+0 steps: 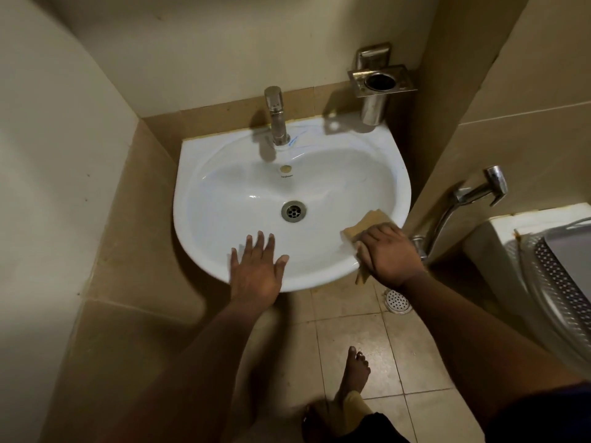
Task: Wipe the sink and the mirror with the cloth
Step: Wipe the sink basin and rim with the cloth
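Two hands work at the white sink [204, 187] in mid-frame: the left hand [256, 270] lies spread flat on its front rim, while the right hand [388, 254] grips the tan cloth [371, 223] against the lower-right rim.

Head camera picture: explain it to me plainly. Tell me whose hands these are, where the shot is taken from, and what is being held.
There is no machine here. A person wears a wide-angle camera on the head, looking forward and down, so you see their own arms. Below them is a white sink with a metal tap at the back and a drain in the middle. The left hand lies flat, fingers spread, at the sink's front rim. The right hand grips a tan cloth against the sink's right rim. A steel holder hangs on the wall. No mirror is in view.
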